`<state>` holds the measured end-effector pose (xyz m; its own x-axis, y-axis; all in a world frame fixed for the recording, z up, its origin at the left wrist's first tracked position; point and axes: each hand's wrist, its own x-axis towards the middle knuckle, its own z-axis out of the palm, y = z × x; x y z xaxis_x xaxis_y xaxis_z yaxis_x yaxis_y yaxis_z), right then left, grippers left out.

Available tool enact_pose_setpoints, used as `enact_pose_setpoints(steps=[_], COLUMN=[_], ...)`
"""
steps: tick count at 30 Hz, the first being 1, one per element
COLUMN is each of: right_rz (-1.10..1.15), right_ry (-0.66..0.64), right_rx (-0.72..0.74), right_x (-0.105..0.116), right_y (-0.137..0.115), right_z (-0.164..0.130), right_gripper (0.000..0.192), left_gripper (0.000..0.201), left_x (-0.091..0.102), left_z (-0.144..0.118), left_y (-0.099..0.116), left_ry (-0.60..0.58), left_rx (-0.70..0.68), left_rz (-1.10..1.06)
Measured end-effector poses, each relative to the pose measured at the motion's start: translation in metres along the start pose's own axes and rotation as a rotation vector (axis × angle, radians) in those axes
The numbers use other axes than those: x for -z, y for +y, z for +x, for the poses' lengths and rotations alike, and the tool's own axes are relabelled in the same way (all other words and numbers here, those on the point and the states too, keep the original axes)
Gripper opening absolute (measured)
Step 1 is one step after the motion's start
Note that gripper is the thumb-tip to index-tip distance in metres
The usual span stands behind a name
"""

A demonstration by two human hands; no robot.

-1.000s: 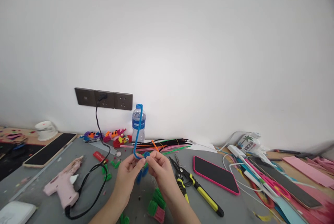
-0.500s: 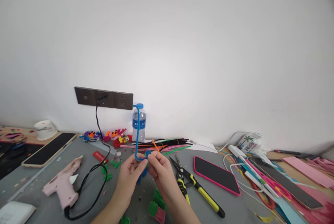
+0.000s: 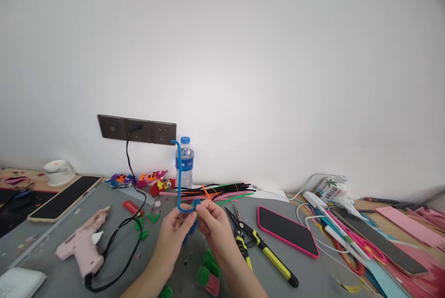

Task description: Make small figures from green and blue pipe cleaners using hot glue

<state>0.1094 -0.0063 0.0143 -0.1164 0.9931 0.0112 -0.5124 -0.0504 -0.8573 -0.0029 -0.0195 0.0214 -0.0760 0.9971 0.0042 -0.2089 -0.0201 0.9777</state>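
Both hands pinch the blue pipe cleaner (image 3: 179,173) in a tight grip: the left hand (image 3: 173,235) and the right hand (image 3: 214,226) meet at its small coiled end, just above the grey bench (image 3: 306,275). A second ago the long end stood in front of the water bottle (image 3: 185,161); now it leans left of it, so the hands seem to be turning the coil. Yellow pliers (image 3: 259,249) lie beside the right hand.

Fuzzy pipe cleaner (image 3: 179,173) — matt (grey) tabletop (image 3: 309,270).
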Motion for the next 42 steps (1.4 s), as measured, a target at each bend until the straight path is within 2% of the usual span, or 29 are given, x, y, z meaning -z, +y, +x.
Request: enact_pose_setpoints(steps=[24, 42], right_rz=[-0.126, -0.128], right_ry=[0.039, 0.045], right_rx=[0.031, 0.040], right_x=[-0.0024, 0.0002], right_y=[-0.0060, -0.0031], right_z=[-0.0027, 0.0004], right_gripper=[0.042, 0.040], left_gripper=[0.031, 0.034], left_x=[0.0018, 0.0049], left_z=[0.0002, 0.0028], left_y=[-0.0026, -0.0079], left_ry=[0.037, 0.041], left_rx=[-0.034, -0.038], left_rz=[-0.001, -0.040])
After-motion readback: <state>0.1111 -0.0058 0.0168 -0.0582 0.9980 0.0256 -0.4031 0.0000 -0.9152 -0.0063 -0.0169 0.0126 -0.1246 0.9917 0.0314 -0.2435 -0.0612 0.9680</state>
